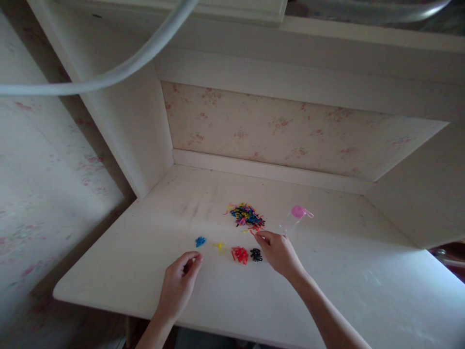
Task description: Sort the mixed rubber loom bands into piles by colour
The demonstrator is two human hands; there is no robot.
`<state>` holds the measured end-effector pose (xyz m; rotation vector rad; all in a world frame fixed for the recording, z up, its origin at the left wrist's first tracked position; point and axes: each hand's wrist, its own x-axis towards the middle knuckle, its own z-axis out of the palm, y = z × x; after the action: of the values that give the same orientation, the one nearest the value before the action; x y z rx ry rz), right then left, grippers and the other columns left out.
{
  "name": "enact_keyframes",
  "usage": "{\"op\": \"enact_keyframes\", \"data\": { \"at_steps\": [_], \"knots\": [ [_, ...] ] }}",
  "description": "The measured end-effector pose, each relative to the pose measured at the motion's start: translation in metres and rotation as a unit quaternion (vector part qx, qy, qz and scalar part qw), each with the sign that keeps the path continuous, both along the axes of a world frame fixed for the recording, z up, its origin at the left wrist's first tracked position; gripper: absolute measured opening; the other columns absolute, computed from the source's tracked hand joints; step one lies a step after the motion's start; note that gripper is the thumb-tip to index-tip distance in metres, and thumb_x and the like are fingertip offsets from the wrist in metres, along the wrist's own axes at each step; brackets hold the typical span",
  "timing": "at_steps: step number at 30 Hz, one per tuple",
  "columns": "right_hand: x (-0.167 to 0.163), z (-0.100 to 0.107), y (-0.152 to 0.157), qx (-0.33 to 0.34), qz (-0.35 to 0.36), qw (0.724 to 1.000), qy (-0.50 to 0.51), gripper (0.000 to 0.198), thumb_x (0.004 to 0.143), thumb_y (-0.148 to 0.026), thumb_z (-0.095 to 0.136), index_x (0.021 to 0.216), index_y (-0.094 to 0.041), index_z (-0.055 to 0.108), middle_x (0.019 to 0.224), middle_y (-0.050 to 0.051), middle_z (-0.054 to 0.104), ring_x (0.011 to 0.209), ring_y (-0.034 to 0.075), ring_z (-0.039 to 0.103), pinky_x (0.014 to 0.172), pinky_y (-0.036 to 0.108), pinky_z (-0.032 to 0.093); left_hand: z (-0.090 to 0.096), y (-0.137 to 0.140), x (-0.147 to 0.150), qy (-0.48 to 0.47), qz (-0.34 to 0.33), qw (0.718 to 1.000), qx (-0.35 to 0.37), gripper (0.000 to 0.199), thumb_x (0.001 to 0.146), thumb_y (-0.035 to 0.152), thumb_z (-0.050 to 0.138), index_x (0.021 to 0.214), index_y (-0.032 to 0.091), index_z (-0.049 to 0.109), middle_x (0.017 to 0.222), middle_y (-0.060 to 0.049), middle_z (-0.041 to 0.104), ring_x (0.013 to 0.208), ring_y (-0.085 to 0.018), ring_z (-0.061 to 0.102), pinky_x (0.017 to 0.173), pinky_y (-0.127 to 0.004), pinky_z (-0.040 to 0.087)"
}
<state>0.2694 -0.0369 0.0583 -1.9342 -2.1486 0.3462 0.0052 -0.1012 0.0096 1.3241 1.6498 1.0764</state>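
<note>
A mixed heap of small coloured rubber bands (247, 214) lies on the white desk. My right hand (276, 249) is at its near edge, thumb and forefinger pinched on a red rubber band (253, 233). Closer to me are sorted little piles: blue bands (200, 241), yellow bands (219, 246), red bands (240, 254) and black bands (256, 255). My left hand (181, 278) hovers or rests nearest the blue pile, fingers curled and thumb tip against the forefinger. Whether anything tiny is between those fingertips cannot be made out.
Right of the heap lies a clear container with a pink lid (298, 212). The white desk (145, 257) has side panels and a low back ledge (272, 170). A thick white tube (145, 53) crosses the upper left, below an overhead cabinet.
</note>
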Motion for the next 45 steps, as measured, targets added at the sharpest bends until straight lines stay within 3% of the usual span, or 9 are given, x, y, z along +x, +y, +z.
{"op": "enact_keyframes", "data": {
  "at_steps": [7, 11, 19, 24, 28, 31, 37, 42, 45],
  "knots": [
    [-0.033, 0.002, -0.029, 0.004, 0.046, 0.999, -0.011, 0.037, 0.095, -0.035, 0.036, 0.079, -0.026, 0.067, 0.072, 0.000, 0.070, 0.063, 0.013, 0.062, 0.054, 0.020, 0.030, 0.004, 0.000, 0.002, -0.002, 0.004, 1.000, 0.010, 0.040, 0.080, 0.051, 0.054, 0.094, 0.016, 0.067, 0.057, 0.004, 0.044, 0.054, -0.012, 0.042, 0.049, -0.020, 0.033],
    [-0.046, -0.005, -0.033, 0.003, 0.057, 0.997, -0.055, 0.033, 0.095, -0.035, 0.036, 0.088, -0.029, 0.068, 0.081, 0.000, 0.072, 0.068, 0.016, 0.066, 0.054, 0.021, 0.032, 0.004, -0.002, 0.001, 0.007, -0.004, 1.000, 0.013, 0.039, 0.081, 0.050, 0.054, 0.095, 0.016, 0.067, 0.059, 0.003, 0.048, 0.055, -0.012, 0.044, 0.050, -0.020, 0.034],
    [-0.054, -0.011, -0.034, 0.014, 0.064, 0.994, -0.093, 0.038, 0.096, -0.035, 0.034, 0.084, -0.025, 0.069, 0.079, 0.004, 0.072, 0.070, 0.019, 0.066, 0.054, 0.022, 0.035, 0.002, -0.001, 0.001, 0.017, -0.009, 1.000, 0.009, 0.039, 0.082, 0.050, 0.052, 0.095, 0.017, 0.066, 0.060, 0.003, 0.050, 0.057, -0.013, 0.046, 0.052, -0.020, 0.035],
    [-0.049, -0.003, -0.038, 0.014, 0.052, 0.998, -0.036, 0.037, 0.094, -0.036, 0.038, 0.078, -0.025, 0.070, 0.072, 0.003, 0.071, 0.066, 0.016, 0.065, 0.053, 0.021, 0.033, 0.001, -0.001, 0.002, 0.017, -0.001, 1.000, 0.009, 0.039, 0.082, 0.049, 0.052, 0.095, 0.016, 0.067, 0.060, 0.003, 0.048, 0.057, -0.012, 0.045, 0.052, -0.020, 0.035],
    [-0.031, -0.001, -0.051, 0.018, 0.017, 0.997, 0.069, 0.040, 0.093, -0.040, 0.037, 0.077, -0.024, 0.070, 0.060, 0.001, 0.066, 0.053, 0.011, 0.058, 0.050, 0.020, 0.032, 0.004, -0.001, 0.002, 0.037, 0.004, 0.999, 0.009, 0.039, 0.082, 0.050, 0.052, 0.095, 0.016, 0.067, 0.059, 0.003, 0.048, 0.055, -0.012, 0.044, 0.051, -0.021, 0.035],
    [-0.004, -0.012, -0.064, 0.022, -0.037, 0.989, 0.141, 0.045, 0.091, -0.049, 0.039, 0.073, -0.022, 0.070, 0.049, -0.001, 0.056, 0.044, 0.010, 0.048, 0.047, 0.021, 0.031, 0.007, -0.001, 0.002, 0.055, 0.003, 0.998, 0.014, 0.039, 0.081, 0.050, 0.052, 0.095, 0.017, 0.068, 0.060, 0.001, 0.053, 0.056, -0.014, 0.048, 0.051, -0.021, 0.037],
    [0.069, -0.046, -0.072, 0.023, -0.219, 0.943, 0.249, 0.050, 0.080, -0.062, 0.047, 0.081, -0.019, 0.071, 0.058, -0.001, 0.060, 0.053, 0.012, 0.053, 0.051, 0.019, 0.037, 0.013, 0.002, 0.015, 0.117, 0.006, 0.992, 0.041, 0.038, 0.083, 0.050, 0.048, 0.090, 0.017, 0.067, 0.064, -0.001, 0.063, 0.057, -0.014, 0.056, 0.054, -0.022, 0.042],
    [0.098, -0.054, -0.067, 0.093, -0.316, 0.884, 0.331, 0.050, 0.078, -0.060, 0.051, 0.092, -0.016, 0.071, 0.076, 0.003, 0.068, 0.071, 0.017, 0.060, 0.061, 0.020, 0.042, 0.040, 0.020, 0.064, 0.209, -0.119, 0.965, 0.107, 0.030, 0.089, 0.040, 0.045, 0.091, 0.020, 0.067, 0.079, -0.003, 0.069, 0.066, -0.014, 0.061, 0.065, -0.022, 0.045],
    [0.099, -0.054, -0.066, 0.096, -0.311, 0.879, 0.348, 0.051, 0.079, -0.059, 0.051, 0.095, -0.014, 0.070, 0.077, 0.004, 0.069, 0.071, 0.017, 0.060, 0.061, 0.021, 0.042, 0.051, 0.046, 0.098, 0.305, -0.175, 0.929, 0.113, 0.027, 0.091, 0.035, 0.043, 0.090, 0.022, 0.066, 0.088, -0.003, 0.069, 0.074, -0.014, 0.062, 0.071, -0.023, 0.045]
  ]
}}
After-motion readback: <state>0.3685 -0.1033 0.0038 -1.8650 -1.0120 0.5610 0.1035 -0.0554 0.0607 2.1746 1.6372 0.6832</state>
